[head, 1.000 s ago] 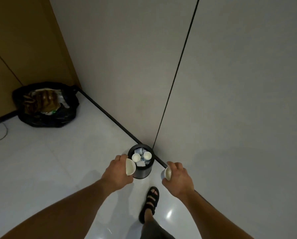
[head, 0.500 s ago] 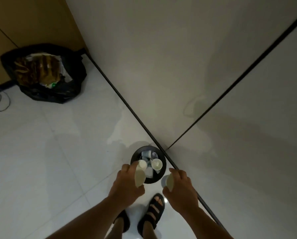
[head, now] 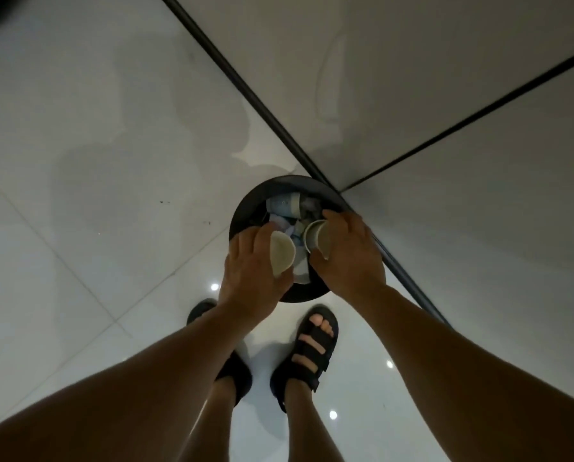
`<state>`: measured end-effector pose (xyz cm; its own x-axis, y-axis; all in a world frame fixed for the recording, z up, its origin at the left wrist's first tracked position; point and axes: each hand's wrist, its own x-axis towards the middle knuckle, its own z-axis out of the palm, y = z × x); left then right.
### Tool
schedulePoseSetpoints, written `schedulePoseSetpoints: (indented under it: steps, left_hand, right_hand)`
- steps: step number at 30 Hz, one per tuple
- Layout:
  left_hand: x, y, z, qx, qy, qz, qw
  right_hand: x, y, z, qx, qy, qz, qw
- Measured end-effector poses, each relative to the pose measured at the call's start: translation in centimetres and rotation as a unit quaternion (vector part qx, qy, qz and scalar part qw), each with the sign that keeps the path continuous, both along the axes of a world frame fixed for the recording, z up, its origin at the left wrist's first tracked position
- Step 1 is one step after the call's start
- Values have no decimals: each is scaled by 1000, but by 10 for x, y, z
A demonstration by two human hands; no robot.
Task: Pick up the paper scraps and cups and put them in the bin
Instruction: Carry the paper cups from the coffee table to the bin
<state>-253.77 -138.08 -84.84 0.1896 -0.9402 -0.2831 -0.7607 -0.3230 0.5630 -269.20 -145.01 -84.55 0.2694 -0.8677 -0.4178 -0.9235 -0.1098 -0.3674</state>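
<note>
A round black bin [head: 250, 205] stands on the floor against the wall's base, directly below me. Inside lie paper cups, one pale blue cup [head: 283, 204] on its side at the far edge, and crumpled paper scraps [head: 300, 271]. My left hand [head: 249, 278] grips a squashed white paper cup [head: 281, 254] over the bin's near left rim. My right hand [head: 347, 258] grips another white cup [head: 319, 241], mouth facing left, over the bin's right side. Both cups are above the bin's opening.
Glossy white floor tiles [head: 89, 201] stretch to the left. A grey wall [head: 445, 78] with a black baseboard and a dark vertical seam rises on the right. My feet in black sandals [head: 312, 348] stand just before the bin.
The view has tilted down and closer to the bin. Both hands have moved forward with their cups, from short of the bin to over its opening. The black rubbish bag has left the view.
</note>
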Motion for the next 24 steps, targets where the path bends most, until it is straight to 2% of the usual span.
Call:
schedulePoseSetpoints:
  steps: [5, 10, 13, 24]
  left_hand:
    - [-3, 2, -27, -25, -58, -36, 997]
    - [-8, -8, -32, -18, -115, -112, 987]
    - [-6, -11, -28, -24, -129, -143, 981]
    - [8, -15, -34, 3, -203, -75, 976]
  right_hand:
    - [3, 1, -28, -76, 10, 69, 995]
    - [0, 10, -45, -65, 27, 111, 991]
    - [0, 12, -47, -70, 8, 96, 993]
    - [-1, 18, -60, -90, -23, 67, 993]
